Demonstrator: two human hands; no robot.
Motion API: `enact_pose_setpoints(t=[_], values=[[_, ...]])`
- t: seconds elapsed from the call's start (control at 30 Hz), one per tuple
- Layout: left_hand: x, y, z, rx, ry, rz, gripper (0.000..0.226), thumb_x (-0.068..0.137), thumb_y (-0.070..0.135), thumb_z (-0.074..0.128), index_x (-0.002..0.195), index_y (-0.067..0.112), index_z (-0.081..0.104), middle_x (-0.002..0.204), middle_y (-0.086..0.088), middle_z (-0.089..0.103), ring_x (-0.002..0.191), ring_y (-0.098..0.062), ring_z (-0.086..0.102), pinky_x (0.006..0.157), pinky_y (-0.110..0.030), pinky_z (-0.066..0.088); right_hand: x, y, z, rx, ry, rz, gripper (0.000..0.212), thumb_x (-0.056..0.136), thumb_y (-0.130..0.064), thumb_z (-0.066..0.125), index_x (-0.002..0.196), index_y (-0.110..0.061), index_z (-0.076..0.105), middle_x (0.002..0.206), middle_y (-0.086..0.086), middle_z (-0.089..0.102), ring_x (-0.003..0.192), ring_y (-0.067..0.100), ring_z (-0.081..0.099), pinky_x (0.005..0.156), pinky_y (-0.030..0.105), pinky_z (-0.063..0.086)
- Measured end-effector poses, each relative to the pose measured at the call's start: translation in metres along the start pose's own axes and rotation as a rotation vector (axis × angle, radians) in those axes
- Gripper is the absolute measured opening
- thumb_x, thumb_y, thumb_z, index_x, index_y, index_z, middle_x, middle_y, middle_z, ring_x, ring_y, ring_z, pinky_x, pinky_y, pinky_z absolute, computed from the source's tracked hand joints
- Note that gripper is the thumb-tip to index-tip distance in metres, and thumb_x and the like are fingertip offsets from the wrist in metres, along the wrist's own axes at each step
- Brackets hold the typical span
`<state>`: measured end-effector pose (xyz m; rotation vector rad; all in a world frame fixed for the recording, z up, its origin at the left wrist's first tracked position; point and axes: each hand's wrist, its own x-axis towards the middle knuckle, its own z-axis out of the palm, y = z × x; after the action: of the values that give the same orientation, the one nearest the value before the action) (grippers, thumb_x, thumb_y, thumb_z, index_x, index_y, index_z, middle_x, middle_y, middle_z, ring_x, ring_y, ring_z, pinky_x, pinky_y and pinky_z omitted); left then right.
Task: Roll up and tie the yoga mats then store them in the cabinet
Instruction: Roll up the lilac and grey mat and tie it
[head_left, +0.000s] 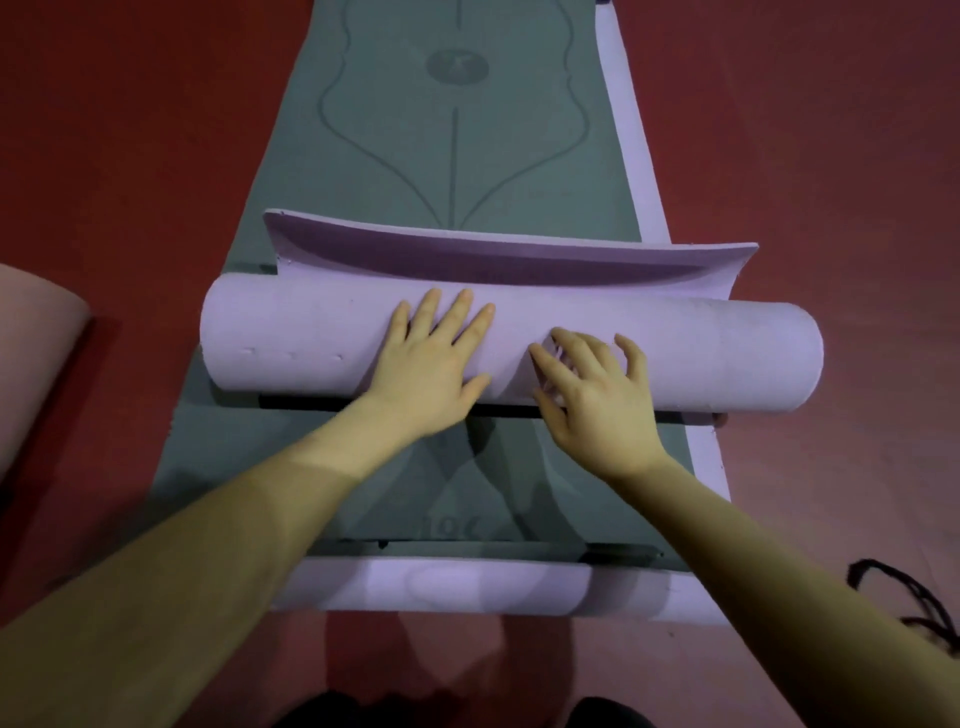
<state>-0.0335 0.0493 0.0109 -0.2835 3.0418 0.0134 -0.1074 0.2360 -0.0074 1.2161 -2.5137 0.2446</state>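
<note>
Lilac foam mat nearly rolled, nothing tied or stored yet.

The thick lilac foam yoga mat roll (511, 345) lies across a flat grey-green yoga mat with a printed leaf outline (457, 156) on the red floor (130, 130); its last flap (509, 254) curls up just beyond the fingertips. Left hand (434, 358) presses flat, fingers straight; right hand (595, 387) rests beside it, fingers spread and slightly bent, clamped on nothing. A dark cord (914, 603) (perhaps the tie) lies well right of the grip; no cabinet shows.

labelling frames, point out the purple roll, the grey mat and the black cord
purple roll (291, 332): head view, bare left part.
grey mat (405, 171): head view, flat far stretch.
black cord (883, 577): head view, loop at right edge.
</note>
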Motion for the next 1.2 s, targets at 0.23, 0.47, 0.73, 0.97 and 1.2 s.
enact_pose_setpoints(t=[0.23,0.47,0.73,0.97,1.2], values=[[0.022,0.002,-0.009,0.073,-0.037,-0.014,0.091,0.088,0.054,0.051,0.152,0.019,-0.004,0.159,-0.006,-0.006,0.145,-0.032,-0.002,0.115,-0.050,0.006,0.045,0.015,0.006,-0.028,-0.333,0.048,0.099,0.071,-0.053,0.072,0.151,-0.019,0.024,0.157,0.009,0.024,0.144,0.027,0.024,0.108,0.067,0.011],[0.063,-0.007,-0.006,0.099,-0.087,-0.061,0.122,0.071,0.059,0.070,0.150,0.017,-0.011,0.159,-0.005,-0.011,0.145,-0.033,-0.008,0.114,-0.054,-0.001,0.091,0.029,0.029,-0.132,-0.485,0.069,0.134,0.063,-0.062,0.075,0.151,-0.014,-0.014,0.160,0.011,-0.008,0.147,0.027,-0.005,0.113,0.058,-0.004],[0.105,-0.023,-0.007,0.217,-0.108,-0.032,0.142,0.053,0.070,0.076,0.149,0.015,-0.013,0.158,-0.014,-0.004,0.144,-0.037,0.004,0.114,-0.056,0.008,0.110,0.031,0.041,-0.272,-0.476,-0.010,0.136,0.057,-0.064,0.077,0.151,-0.007,-0.004,0.158,0.020,0.000,0.144,0.042,0.005,0.108,0.067,0.002],[0.115,-0.031,-0.014,0.210,-0.109,0.032,0.135,0.053,0.068,0.075,0.150,0.014,-0.002,0.153,-0.015,0.016,0.138,-0.035,0.021,0.112,-0.054,0.018,0.120,0.036,0.047,-0.279,-0.400,0.005,0.128,0.037,-0.057,0.084,0.141,-0.007,0.028,0.136,0.027,0.044,0.124,0.043,0.045,0.097,0.066,0.033],[0.092,-0.021,-0.005,0.283,-0.029,0.044,0.124,0.060,0.066,0.071,0.149,0.012,0.004,0.150,-0.016,0.020,0.132,-0.036,0.027,0.107,-0.053,0.023,0.097,0.027,0.045,-0.266,-0.327,0.003,0.111,0.038,-0.042,0.083,0.131,-0.005,0.035,0.124,0.026,0.053,0.111,0.042,0.054,0.090,0.064,0.040]])
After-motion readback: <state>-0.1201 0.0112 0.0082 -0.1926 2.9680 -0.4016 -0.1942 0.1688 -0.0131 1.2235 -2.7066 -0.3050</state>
